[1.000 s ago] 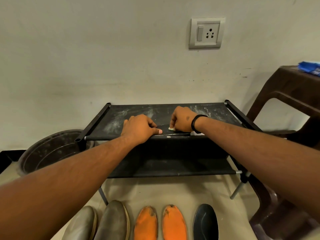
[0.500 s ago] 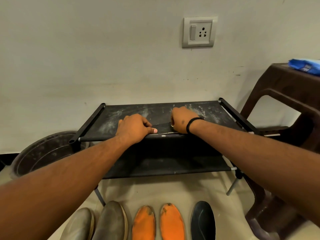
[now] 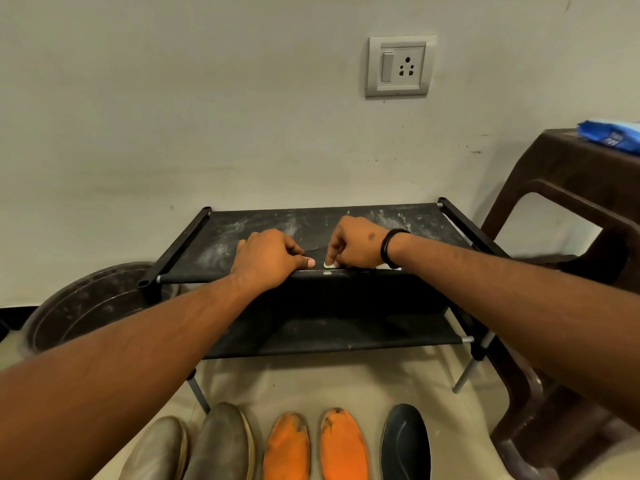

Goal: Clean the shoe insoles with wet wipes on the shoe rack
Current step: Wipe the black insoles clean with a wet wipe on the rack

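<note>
A dark insole (image 3: 317, 252) lies on the dusty top shelf of the black shoe rack (image 3: 408, 220), near its front edge. My left hand (image 3: 270, 258) holds the insole's left end down with curled fingers. My right hand (image 3: 356, 244) grips a white wet wipe (image 3: 329, 265) and presses it on the insole; only a small piece of the wipe shows under the fingers, and another white bit shows by the wrist. Most of the insole is hidden by both hands.
On the floor in front lie two grey insoles (image 3: 221, 445), two orange insoles (image 3: 341, 445) and one black insole (image 3: 405, 441). A dark round tub (image 3: 86, 306) stands left of the rack. A brown plastic stool (image 3: 571, 202) at right carries a blue wipes pack (image 3: 613, 135).
My right hand has slid slightly along the insole with the wipe, which now shows again under the fingers. My left hand stays in place. The view shifted a little.
</note>
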The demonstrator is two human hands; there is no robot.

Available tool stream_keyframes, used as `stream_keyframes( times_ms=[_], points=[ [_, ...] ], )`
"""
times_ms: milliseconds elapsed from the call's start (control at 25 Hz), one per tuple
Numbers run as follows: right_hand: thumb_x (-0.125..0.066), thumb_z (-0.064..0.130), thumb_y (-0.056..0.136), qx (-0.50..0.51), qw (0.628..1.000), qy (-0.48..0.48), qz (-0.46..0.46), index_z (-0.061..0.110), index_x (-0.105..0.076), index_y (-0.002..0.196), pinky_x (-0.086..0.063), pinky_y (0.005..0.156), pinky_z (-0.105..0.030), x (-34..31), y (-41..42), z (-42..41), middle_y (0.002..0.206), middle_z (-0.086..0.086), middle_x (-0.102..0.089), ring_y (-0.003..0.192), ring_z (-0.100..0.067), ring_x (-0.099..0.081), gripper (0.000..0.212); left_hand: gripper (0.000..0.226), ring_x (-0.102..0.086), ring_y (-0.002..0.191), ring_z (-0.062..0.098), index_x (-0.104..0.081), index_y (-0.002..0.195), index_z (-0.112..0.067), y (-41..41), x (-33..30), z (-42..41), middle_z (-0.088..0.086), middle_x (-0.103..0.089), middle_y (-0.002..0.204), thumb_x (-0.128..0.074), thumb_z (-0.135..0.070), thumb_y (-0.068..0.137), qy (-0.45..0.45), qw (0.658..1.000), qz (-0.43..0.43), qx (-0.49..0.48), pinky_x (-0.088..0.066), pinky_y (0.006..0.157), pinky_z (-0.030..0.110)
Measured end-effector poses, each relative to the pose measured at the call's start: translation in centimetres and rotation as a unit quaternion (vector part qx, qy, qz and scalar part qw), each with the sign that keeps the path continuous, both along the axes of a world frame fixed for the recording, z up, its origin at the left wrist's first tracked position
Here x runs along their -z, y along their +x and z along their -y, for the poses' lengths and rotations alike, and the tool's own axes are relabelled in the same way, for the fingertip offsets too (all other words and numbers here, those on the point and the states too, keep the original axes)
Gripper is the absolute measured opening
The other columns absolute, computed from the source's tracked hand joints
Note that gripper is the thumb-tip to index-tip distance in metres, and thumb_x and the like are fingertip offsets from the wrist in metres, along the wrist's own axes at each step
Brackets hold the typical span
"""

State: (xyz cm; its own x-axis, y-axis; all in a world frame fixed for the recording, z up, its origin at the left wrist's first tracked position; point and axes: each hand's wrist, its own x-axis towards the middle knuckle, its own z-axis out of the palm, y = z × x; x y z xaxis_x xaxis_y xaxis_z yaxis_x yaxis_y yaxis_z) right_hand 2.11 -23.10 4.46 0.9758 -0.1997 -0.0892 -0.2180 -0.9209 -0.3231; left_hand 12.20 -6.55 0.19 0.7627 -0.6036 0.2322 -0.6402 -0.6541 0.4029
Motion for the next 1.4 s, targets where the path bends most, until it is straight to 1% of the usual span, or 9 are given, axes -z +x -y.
stream_keyframes(
  times_ms=[160,360,560,720,880,960,1080,1240,1400],
  points=[
    [-0.06,0.011,0.089,0.093,0.99,-0.102,0.03,0.01,-0.069,0.099,-0.057,0.083,-0.041,0.9,0.2,1.2,0.098,-0.011,-0.07,0.089,-0.028,-0.067,0.013,0.031,-0.063,0.107,0.011,-0.078,0.095,-0.039,0.0,-0.1,0.1,-0.014,-0.075,0.101,-0.069,-0.064,0.079,0.007,1.0,-0.004,0.002,-0.037,0.107,0.048],
    [-0.063,0.003,0.087,0.001,1.0,0.012,0.016,0.014,-0.078,0.092,-0.053,0.076,-0.026,0.4,-0.2,-0.9,0.087,0.0,-0.072,0.081,-0.013,-0.065,0.019,0.031,-0.063,0.105,0.01,-0.077,0.096,-0.039,0.1,0.1,0.0,-0.015,-0.075,0.1,-0.07,-0.064,0.078,0.004,1.0,-0.003,0.001,-0.038,0.107,0.051],
    [-0.058,0.01,0.087,0.089,0.989,-0.114,0.029,0.012,-0.068,0.096,-0.057,0.082,-0.041,0.8,-0.1,0.3,0.098,-0.01,-0.069,0.086,-0.028,-0.065,0.014,0.03,-0.063,0.107,0.012,-0.078,0.094,-0.039,0.0,0.0,0.0,-0.014,-0.075,0.1,-0.069,-0.064,0.079,0.005,1.0,-0.006,0.0,-0.038,0.108,0.049],
    [-0.059,0.002,0.088,0.0,1.0,-0.026,-0.009,0.009,-0.076,0.094,-0.054,0.077,-0.029,-0.2,0.0,-0.9,0.083,0.002,-0.069,0.079,-0.014,-0.064,0.019,0.031,-0.062,0.109,0.013,-0.078,0.096,-0.04,0.0,0.0,0.0,-0.013,-0.075,0.103,-0.069,-0.064,0.079,0.011,1.0,0.0,-0.003,-0.034,0.108,0.05],
    [-0.057,0.009,0.089,0.075,0.991,-0.11,0.017,0.011,-0.069,0.097,-0.058,0.081,-0.04,0.4,0.2,0.8,0.096,-0.008,-0.071,0.084,-0.025,-0.066,0.015,0.031,-0.063,0.106,0.012,-0.078,0.095,-0.039,-0.1,-0.1,0.1,-0.013,-0.075,0.101,-0.068,-0.064,0.079,0.008,1.0,-0.003,0.0,-0.038,0.107,0.048],
    [-0.057,0.006,0.088,0.037,0.996,-0.084,0.019,0.009,-0.073,0.094,-0.058,0.078,-0.035,0.5,0.2,0.3,0.089,-0.006,-0.071,0.079,-0.021,-0.065,0.017,0.031,-0.064,0.105,0.01,-0.078,0.095,-0.039,0.0,0.0,0.1,-0.013,-0.075,0.101,-0.069,-0.064,0.079,0.005,1.0,-0.004,0.001,-0.04,0.106,0.048],
    [-0.062,0.0,0.086,-0.02,0.999,0.029,-0.005,0.011,-0.079,0.091,-0.055,0.073,-0.023,-0.5,-0.6,-0.3,0.075,0.009,-0.07,0.071,-0.006,-0.062,0.021,0.031,-0.064,0.103,0.009,-0.078,0.095,-0.04,0.0,0.1,0.1,-0.014,-0.075,0.099,-0.069,-0.064,0.078,0.003,1.0,0.002,0.0,-0.041,0.106,0.047],
    [-0.06,0.004,0.089,0.064,0.996,-0.049,0.041,0.01,-0.076,0.091,-0.054,0.085,-0.032,0.2,-0.5,1.4,0.092,-0.003,-0.073,0.079,-0.016,-0.064,0.017,0.03,-0.064,0.105,0.01,-0.078,0.096,-0.039,-0.1,-0.1,0.1,-0.013,-0.075,0.101,-0.069,-0.063,0.079,0.003,1.0,-0.005,0.0,-0.038,0.108,0.048],
    [-0.063,0.001,0.085,-0.029,0.999,0.018,0.0,0.012,-0.079,0.09,-0.054,0.072,-0.025,-0.4,-0.6,-0.1,0.079,0.003,-0.071,0.075,-0.012,-0.064,0.02,0.032,-0.063,0.106,0.01,-0.077,0.099,-0.039,-0.2,-0.1,0.0,-0.013,-0.075,0.102,-0.069,-0.063,0.08,0.008,1.0,0.006,-0.003,-0.035,0.107,0.048]
  ],
)
